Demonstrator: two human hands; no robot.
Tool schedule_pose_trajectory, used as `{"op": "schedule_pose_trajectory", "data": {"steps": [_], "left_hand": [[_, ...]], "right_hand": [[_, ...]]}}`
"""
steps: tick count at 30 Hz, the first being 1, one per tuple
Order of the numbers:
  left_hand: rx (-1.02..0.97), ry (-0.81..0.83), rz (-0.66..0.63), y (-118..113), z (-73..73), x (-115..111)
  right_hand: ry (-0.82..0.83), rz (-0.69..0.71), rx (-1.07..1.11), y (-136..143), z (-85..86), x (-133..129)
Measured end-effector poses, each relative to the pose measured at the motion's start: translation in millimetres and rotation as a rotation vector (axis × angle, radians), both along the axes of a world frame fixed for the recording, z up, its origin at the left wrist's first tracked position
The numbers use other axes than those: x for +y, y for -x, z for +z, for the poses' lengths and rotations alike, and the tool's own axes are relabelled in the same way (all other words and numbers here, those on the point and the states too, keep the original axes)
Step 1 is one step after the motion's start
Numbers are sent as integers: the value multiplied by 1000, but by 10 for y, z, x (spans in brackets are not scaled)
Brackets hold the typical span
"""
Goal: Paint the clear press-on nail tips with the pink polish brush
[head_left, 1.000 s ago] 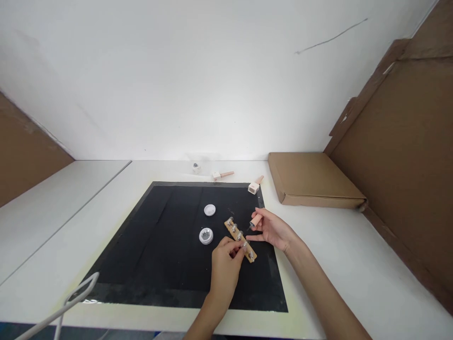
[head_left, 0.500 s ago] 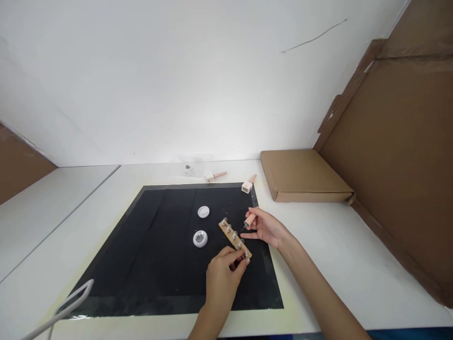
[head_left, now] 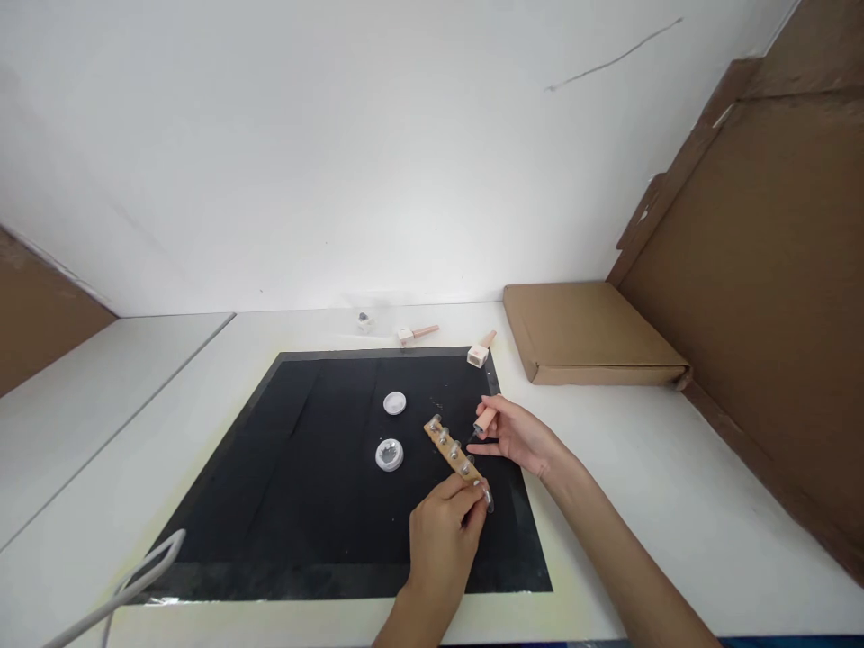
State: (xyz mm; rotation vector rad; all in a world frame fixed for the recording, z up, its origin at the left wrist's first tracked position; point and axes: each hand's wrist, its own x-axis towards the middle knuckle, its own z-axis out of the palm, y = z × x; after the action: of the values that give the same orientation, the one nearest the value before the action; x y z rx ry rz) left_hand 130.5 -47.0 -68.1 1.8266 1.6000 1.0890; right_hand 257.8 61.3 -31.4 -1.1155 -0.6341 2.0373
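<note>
A tan strip (head_left: 451,454) lies slanted on the black mat (head_left: 317,504), with several small clear, shiny pieces that look like nail tips standing along it. At its near end my left hand (head_left: 442,531) is closed in a pinch on a clear nail tip (head_left: 489,498), which sticks out past the fingertips; whether it touches the strip is hidden. Just right of the strip, my right hand (head_left: 517,435) is closed around a pink-handled brush (head_left: 485,419), its dark tip pointing down and left toward the strip. The little finger is stretched out near the mat.
Left of the strip are an open white jar (head_left: 389,455) with silvery contents and a white lid (head_left: 395,403). Two white, pink-handled bottles (head_left: 405,337) lie toward the wall, near a small clear item (head_left: 364,321). A cardboard box (head_left: 594,333) sits back right; a white cable (head_left: 145,573) front left.
The clear nail tip at my left fingers now points outward, to the right of the strip's near end. My right hand keeps the brush in nearly the same place. The whole view has shifted slightly.
</note>
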Motion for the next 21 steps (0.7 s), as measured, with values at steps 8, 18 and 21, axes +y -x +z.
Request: {"op": "schedule_pose_trajectory", "data": {"steps": [8,18,21], "left_hand": [[-165,-226,-79,460,283,5],[-109,-223,43,1680,666,652],[-144,-174,0,1792,543,735]], "right_hand": [[-61,-132,-39,-28,33,36],[-232,-268,-98,75,-49,59],[-332,-364,-137,182,25,16]]}}
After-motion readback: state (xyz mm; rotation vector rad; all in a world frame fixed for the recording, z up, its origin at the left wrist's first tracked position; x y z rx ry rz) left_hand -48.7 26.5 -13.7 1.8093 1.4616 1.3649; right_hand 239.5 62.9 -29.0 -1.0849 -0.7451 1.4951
